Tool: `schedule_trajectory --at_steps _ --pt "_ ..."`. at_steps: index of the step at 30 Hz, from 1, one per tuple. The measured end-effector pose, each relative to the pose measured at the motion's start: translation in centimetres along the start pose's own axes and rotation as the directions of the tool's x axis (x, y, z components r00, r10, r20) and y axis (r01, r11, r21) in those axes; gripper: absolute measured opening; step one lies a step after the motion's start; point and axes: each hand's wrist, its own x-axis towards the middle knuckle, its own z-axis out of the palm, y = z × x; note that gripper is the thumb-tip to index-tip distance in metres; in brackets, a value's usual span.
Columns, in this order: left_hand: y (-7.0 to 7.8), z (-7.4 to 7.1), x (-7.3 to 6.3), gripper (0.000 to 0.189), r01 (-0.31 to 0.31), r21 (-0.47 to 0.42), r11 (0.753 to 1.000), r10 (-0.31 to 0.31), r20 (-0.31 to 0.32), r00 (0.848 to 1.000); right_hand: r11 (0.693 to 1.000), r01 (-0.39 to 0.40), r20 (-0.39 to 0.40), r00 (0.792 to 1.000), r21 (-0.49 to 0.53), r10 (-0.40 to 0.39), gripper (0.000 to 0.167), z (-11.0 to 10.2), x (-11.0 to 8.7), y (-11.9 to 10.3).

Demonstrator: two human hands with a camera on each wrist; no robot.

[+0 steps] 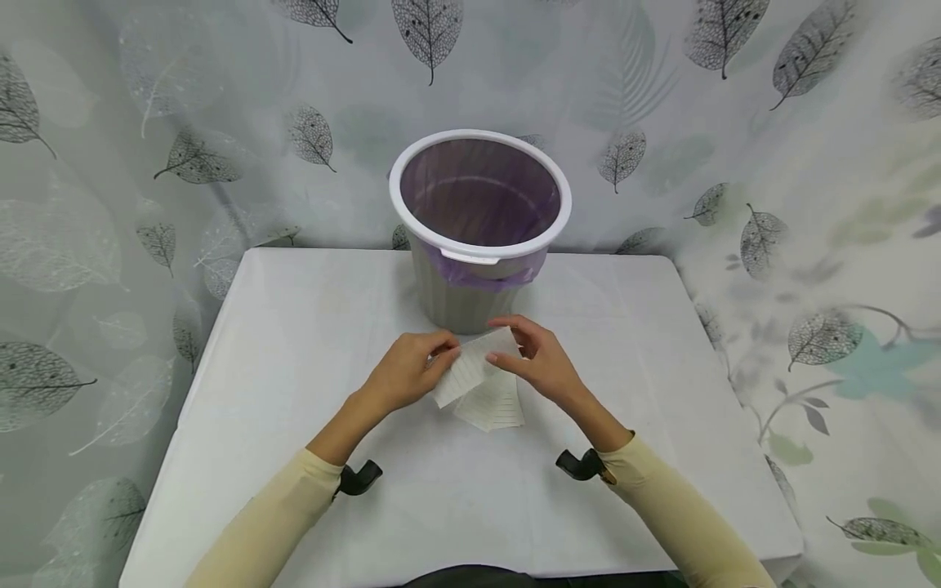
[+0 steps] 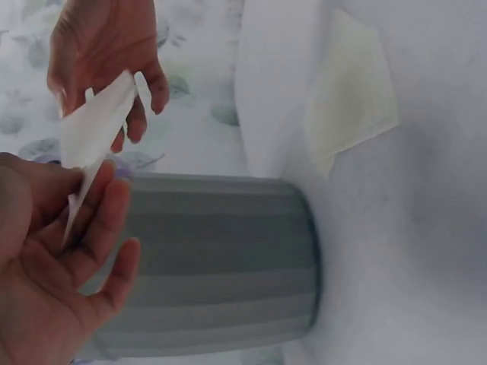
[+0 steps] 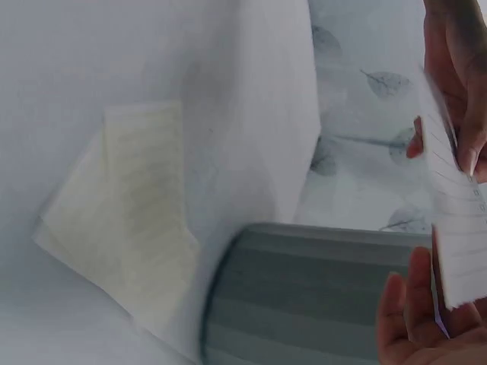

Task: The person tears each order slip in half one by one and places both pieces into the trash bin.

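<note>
A lined sheet of paper [image 1: 466,369] is held up over the table between both hands. My left hand [image 1: 412,367] pinches its left edge between thumb and fingers, plain in the left wrist view, where the sheet [image 2: 95,129] looks folded or bent. Around the sheet's right end curls my right hand [image 1: 540,359], thumb on the near face and fingers by the far edge. More lined paper [image 1: 491,403] lies on the table just below; in the right wrist view these loose papers [image 3: 148,190] overlap.
Right behind the hands stands a grey bin [image 1: 459,302] with a white rim and a purple liner [image 1: 478,192]. A white cloth covers the table [image 1: 294,327]. Leaf-patterned curtains [image 1: 309,139] hang behind and at both sides.
</note>
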Motion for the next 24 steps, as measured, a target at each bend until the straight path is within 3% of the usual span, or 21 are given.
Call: schedule_trajectory --at_steps 3,6,9,13,17,24 --pt "0.7 -0.9 0.3 0.004 -0.060 0.089 0.994 0.058 0.030 0.998 0.978 0.139 0.019 0.990 -0.153 -0.138 0.043 -0.1 0.5 -1.0" --pt "1.1 -1.5 0.6 0.005 -0.118 0.173 0.978 0.109 0.058 0.992 0.918 0.284 0.063 0.959 -0.277 -0.277 0.034 0.2 0.9 -2.0" --pt "1.4 -1.9 0.8 0.007 -0.161 0.224 0.961 0.146 0.084 0.986 0.852 0.380 0.105 0.924 -0.361 -0.368 0.021 0.6 1.3 -2.7" --pt "1.7 -2.3 1.0 0.011 -0.198 0.264 0.944 0.175 0.106 0.979 0.787 0.422 0.144 0.904 -0.449 -0.402 0.011 1.1 1.8 -3.6" --pt "2.1 -2.8 1.4 0.016 -0.223 0.293 0.930 0.201 0.105 0.974 0.750 0.435 0.167 0.897 -0.498 -0.409 0.007 1.3 2.1 -4.4" --pt "2.7 -3.2 1.6 0.009 -0.219 0.294 0.930 0.205 0.079 0.976 0.743 0.457 0.148 0.883 -0.490 -0.445 0.006 1.4 2.4 -4.8"
